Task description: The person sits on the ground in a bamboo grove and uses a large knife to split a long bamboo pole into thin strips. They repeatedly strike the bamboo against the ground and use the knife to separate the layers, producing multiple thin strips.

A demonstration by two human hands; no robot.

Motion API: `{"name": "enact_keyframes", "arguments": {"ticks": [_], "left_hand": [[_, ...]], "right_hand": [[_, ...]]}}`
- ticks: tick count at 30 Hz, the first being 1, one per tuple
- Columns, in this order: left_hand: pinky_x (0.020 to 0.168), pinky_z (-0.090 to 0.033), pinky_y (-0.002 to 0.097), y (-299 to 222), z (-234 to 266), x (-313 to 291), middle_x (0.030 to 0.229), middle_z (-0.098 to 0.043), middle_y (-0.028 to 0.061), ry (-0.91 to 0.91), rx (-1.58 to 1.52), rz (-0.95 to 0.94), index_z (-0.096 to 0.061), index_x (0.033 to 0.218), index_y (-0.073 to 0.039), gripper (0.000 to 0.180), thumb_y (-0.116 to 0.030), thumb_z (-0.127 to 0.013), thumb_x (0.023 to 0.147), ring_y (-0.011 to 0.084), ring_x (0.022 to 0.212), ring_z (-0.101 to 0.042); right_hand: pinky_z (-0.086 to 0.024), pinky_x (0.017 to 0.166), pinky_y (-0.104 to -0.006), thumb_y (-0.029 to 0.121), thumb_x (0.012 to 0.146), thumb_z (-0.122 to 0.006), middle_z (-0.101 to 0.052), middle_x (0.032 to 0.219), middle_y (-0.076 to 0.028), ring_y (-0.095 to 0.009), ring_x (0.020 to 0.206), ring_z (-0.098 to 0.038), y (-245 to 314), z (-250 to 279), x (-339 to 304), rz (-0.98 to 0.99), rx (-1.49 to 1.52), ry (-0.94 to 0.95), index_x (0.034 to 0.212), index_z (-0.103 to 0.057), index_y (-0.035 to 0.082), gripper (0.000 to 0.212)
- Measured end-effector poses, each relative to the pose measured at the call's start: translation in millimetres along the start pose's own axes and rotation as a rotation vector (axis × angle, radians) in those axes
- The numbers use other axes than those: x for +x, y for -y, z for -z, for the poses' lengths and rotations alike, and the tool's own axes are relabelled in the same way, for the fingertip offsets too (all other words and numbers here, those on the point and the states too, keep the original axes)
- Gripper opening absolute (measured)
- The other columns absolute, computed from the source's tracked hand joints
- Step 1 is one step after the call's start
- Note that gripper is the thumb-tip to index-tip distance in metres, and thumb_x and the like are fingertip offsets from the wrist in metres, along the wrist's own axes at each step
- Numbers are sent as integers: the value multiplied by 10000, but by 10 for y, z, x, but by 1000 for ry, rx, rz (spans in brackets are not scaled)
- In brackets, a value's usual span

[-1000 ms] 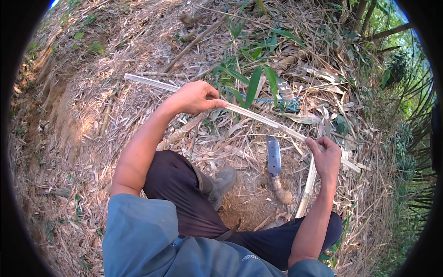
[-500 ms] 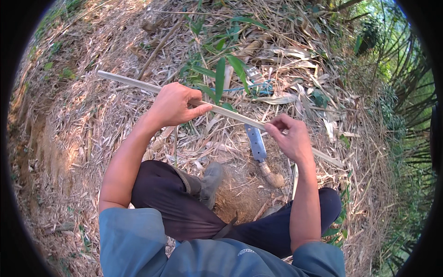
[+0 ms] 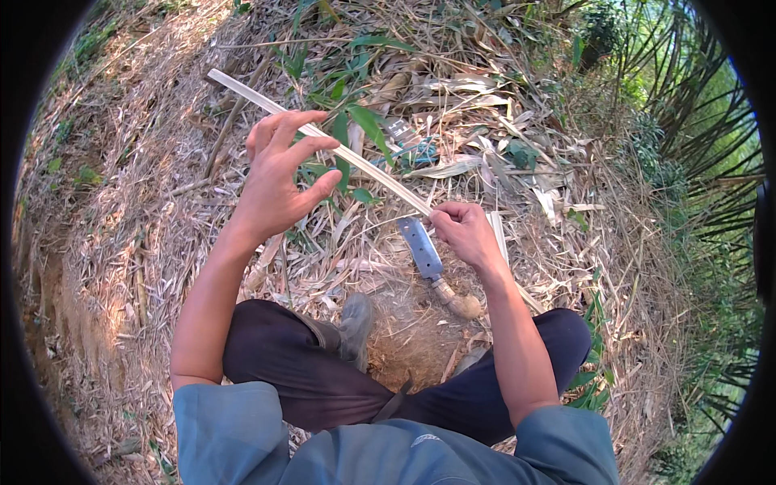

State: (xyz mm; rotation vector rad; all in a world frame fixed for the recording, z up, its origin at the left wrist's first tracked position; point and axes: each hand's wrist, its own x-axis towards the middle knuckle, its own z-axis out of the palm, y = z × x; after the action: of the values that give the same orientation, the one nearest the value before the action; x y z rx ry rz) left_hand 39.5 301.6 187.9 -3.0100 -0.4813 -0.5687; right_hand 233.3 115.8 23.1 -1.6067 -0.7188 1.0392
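Two hands raised over crossed legs. Left hand (image 3: 279, 182) at centre-left of frame — fingers spread and loosely curled, released; strip passing just behind the fingertips, contact not clear. Right hand (image 3: 467, 232) at centre, clenched in a pinch on the lower end of the bamboo strip (image 3: 323, 137).

One bamboo strip, pale and thin, slanting from upper left of frame down to the right hand. One knife (image 3: 428, 259) — broad blade, wooden handle — flat on the ground litter just below the right hand. One shoe (image 3: 356, 319) near lower centre.
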Motion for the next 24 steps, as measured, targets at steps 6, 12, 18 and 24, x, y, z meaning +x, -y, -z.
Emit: {"name": "enact_keyframes", "arguments": {"ticks": [6, 12, 18, 24], "left_hand": [[1004, -423, 399, 51, -26, 12, 1117, -672, 81, 75, -224, 113, -717, 960, -57, 173, -170, -766, 838, 262, 1139, -574], [888, -508, 331, 33, -148, -14, 933, -722, 60, 212, -690, 387, -714, 964, 13, 211, -196, -697, 945, 130, 911, -653], [911, -510, 346, -32, -191, 25, 935, -726, 87, 230, -679, 299, -717, 993, 16, 282, -260, -715, 937, 171, 930, -666], [987, -490, 364, -173, -238, 155, 1182, -672, 110, 110, -1037, 365, -599, 1267, -8, 411, -299, -664, 985, 194, 1102, -630]], "right_hand": [[-380, 524, -267, 245, 876, -636, -627, 630, 4, -60, 567, -492, -37, 164, 26, 39, 9, -100, 861, -759, 17, 260], [-279, 471, -257, 253, 934, -512, -471, 586, 29, -59, 525, -375, -44, 240, 34, 4, 352, 39, 649, -521, 72, 338], [-230, 461, -249, 310, 982, -339, -340, 612, 61, -57, 506, -261, 214, 556, -138, -50, 724, 371, 719, -386, 155, 309], [-229, 474, -259, 272, 1000, -358, -352, 609, 56, -58, 530, -275, 274, 505, -214, 127, 480, 81, 693, -381, 141, 335]]}}
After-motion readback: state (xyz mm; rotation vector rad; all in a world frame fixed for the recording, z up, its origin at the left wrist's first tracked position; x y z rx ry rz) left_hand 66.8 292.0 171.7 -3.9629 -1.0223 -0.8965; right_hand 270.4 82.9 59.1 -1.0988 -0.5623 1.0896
